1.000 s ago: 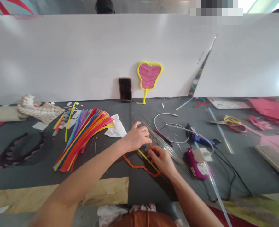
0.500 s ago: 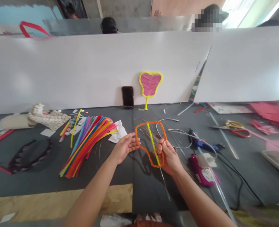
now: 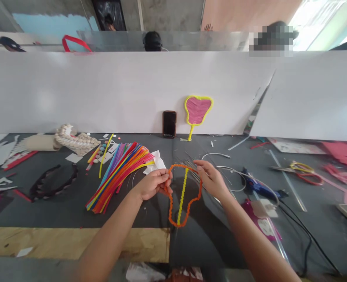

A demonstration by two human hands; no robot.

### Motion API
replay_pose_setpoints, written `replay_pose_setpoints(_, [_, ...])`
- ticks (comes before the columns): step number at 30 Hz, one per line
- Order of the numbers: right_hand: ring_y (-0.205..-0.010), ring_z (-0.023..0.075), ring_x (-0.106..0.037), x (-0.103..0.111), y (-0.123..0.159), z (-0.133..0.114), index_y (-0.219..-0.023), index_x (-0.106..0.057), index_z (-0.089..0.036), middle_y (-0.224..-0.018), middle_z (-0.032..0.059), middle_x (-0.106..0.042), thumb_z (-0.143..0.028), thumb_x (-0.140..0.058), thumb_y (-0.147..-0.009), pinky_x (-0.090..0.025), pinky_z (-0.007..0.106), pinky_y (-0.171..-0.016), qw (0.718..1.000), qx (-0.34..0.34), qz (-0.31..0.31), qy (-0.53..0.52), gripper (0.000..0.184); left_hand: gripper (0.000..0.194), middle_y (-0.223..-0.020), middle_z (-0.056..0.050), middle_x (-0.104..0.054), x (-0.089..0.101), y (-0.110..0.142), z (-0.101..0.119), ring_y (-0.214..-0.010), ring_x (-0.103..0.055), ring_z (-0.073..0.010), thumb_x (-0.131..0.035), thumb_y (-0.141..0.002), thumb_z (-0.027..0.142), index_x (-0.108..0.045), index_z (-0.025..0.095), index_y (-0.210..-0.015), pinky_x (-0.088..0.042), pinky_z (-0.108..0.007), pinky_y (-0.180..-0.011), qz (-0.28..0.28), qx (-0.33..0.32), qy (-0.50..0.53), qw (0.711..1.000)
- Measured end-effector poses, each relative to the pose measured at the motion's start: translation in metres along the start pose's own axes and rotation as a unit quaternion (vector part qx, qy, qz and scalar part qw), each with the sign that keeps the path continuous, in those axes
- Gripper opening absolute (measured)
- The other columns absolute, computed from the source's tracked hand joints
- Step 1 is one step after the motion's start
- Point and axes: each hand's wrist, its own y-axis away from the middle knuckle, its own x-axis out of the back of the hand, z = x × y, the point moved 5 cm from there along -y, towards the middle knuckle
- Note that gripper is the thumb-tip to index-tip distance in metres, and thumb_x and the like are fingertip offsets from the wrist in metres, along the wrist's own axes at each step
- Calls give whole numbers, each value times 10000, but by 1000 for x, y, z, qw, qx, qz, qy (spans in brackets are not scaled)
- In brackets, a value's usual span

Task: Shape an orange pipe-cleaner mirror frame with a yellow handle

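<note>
My left hand [image 3: 155, 183] is closed on the upper left side of an orange pipe-cleaner outline [image 3: 171, 212], thumb and fingers pinching it. Down the middle of the outline runs a twisted yellow pipe cleaner [image 3: 182, 194]. My right hand [image 3: 212, 179] pinches the outline's upper right corner between thumb and fingers. Wide end up, the outline hangs over the dark table. Just behind it lie several thin metal wires [image 3: 193, 170], partly covered by my right hand. A pink shape edged in yellow pipe cleaner [image 3: 198, 110] stands against the white board.
Left of my hands is a fan of coloured pipe cleaners [image 3: 123, 172] beside white tissue [image 3: 158, 161]. A phone [image 3: 169, 124] leans on the white board [image 3: 117, 90]. To the right are a blue glue gun [image 3: 260, 184] with a cable, scissors [image 3: 304, 168] and pink sheets [image 3: 342, 154].
The orange outline has turned and tilted, its narrow end now pointing down. My left hand has gone from spread fingers to a pinch. My right hand has shifted to the upper corner.
</note>
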Motion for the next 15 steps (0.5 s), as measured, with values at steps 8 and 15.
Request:
replay_pose_setpoints(8, [-592,123,-508,-25,-25,-39,-900,-687,-193,-655,-8,-611,-301,-455,-848,-388,229,-581,983,58,-167,44,260,315,-593,-8,-594,-7,-7,6,-534,-645,-177,-586,-784,445,-552,147,-881,-503,-277,-536,13,-17,-22,1000])
replay_pose_setpoints(15, [-536,111,-412,-19,-35,-45,-817,-679,-194,-594,-19,-539,-299,-441,-845,-335,219,-533,980,93,-163,66,262,326,-581,-31,-633,-6,-17,19,-527,-656,-174,-577,-776,471,-553,150,-827,-391,-180,-433,21,5,-97,995])
